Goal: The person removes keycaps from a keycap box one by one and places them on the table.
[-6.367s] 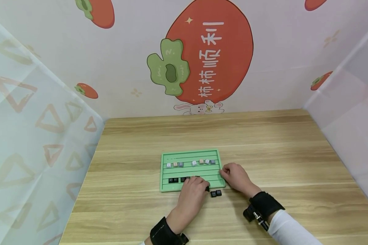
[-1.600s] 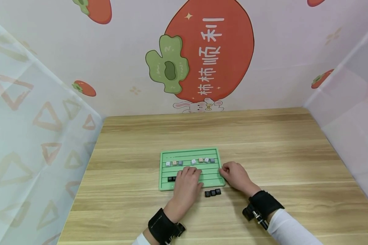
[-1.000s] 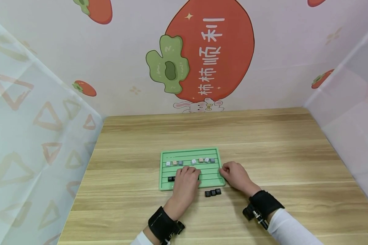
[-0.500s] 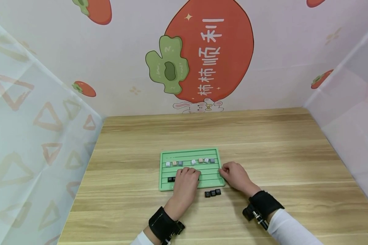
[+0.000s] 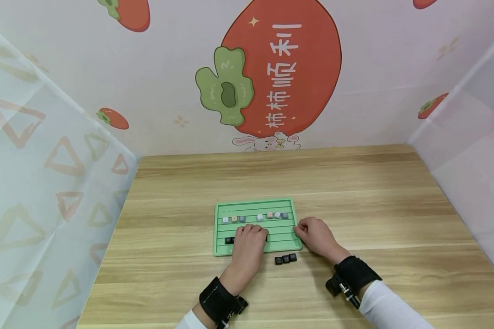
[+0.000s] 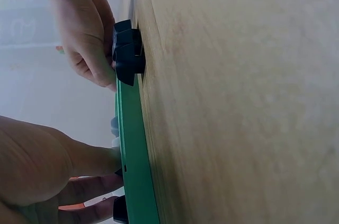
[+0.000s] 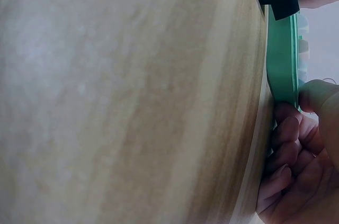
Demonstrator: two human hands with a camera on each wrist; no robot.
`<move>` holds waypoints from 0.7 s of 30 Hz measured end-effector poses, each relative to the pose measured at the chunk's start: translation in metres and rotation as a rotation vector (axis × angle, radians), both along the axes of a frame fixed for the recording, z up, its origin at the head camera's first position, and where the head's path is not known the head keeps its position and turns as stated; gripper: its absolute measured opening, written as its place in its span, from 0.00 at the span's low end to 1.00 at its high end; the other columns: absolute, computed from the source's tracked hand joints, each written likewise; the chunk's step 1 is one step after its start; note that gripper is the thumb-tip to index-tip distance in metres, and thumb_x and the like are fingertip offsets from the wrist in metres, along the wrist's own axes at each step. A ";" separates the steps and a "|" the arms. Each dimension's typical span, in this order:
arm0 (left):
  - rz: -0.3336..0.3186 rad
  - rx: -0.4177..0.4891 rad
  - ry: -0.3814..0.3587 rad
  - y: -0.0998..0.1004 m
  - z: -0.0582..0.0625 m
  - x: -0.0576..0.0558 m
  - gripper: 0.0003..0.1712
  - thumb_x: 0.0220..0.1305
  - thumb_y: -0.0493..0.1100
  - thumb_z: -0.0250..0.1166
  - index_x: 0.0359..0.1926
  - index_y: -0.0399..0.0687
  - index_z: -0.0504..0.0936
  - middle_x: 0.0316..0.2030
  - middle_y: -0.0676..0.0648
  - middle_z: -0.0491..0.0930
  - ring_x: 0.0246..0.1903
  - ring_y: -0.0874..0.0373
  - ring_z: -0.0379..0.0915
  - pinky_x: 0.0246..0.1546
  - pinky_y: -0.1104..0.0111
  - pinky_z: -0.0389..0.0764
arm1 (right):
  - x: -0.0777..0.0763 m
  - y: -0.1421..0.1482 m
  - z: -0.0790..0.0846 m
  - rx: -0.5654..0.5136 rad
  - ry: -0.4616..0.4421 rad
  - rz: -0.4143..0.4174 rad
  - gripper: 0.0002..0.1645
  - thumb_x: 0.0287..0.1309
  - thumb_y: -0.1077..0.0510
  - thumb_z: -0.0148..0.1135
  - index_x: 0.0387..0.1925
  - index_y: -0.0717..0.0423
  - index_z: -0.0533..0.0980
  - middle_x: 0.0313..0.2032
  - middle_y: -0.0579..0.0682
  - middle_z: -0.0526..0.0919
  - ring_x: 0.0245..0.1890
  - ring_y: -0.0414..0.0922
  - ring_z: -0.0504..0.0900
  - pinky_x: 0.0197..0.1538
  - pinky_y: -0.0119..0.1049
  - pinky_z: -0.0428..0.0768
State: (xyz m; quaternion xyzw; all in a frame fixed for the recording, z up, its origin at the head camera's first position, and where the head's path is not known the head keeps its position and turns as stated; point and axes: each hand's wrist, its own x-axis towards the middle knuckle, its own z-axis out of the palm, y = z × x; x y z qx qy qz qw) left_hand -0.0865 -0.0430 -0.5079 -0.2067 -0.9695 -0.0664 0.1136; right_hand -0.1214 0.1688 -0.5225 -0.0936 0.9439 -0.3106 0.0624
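A green ridged tray (image 5: 281, 246) lies on the wooden table. My left hand (image 5: 249, 246) is over its near row, thumb and fingers bent down around a black keycap (image 6: 121, 209), largely hidden from above. To the left of that hand, black keycaps (image 5: 229, 240) show in the same groove; the hand covers the rest of the row. My right hand (image 5: 318, 235) grips the tray's right edge, thumb on top and the other fingers curled against the side. Three black keycaps (image 5: 286, 259) stand together on the table just in front of the tray.
A farther groove of the tray holds a left group of pale, orange and grey keycaps (image 5: 234, 219) and a right group of similar keycaps (image 5: 273, 215). The table (image 5: 181, 274) meets a printed back wall (image 5: 160, 91), with hanging sheets at both sides.
Since the earliest frame, my left hand has gone from the tray's front right leftward onto the row, and a third black keycap now stands beside the two. Lately both hands hardly move.
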 end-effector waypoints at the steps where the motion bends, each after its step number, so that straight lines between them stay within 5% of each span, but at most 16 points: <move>1: 0.000 0.000 0.000 0.000 0.000 0.000 0.10 0.55 0.37 0.65 0.37 0.55 0.87 0.37 0.53 0.83 0.39 0.55 0.76 0.40 0.62 0.70 | 0.000 0.000 0.000 0.000 0.001 0.000 0.23 0.59 0.55 0.58 0.11 0.52 0.65 0.11 0.42 0.60 0.15 0.40 0.61 0.25 0.34 0.61; 21: -0.006 0.012 0.022 0.000 -0.001 0.001 0.09 0.55 0.37 0.65 0.35 0.55 0.86 0.35 0.53 0.83 0.38 0.55 0.76 0.37 0.63 0.71 | 0.000 0.000 -0.001 -0.003 -0.009 -0.004 0.23 0.59 0.55 0.58 0.10 0.52 0.65 0.11 0.42 0.60 0.14 0.40 0.61 0.24 0.34 0.60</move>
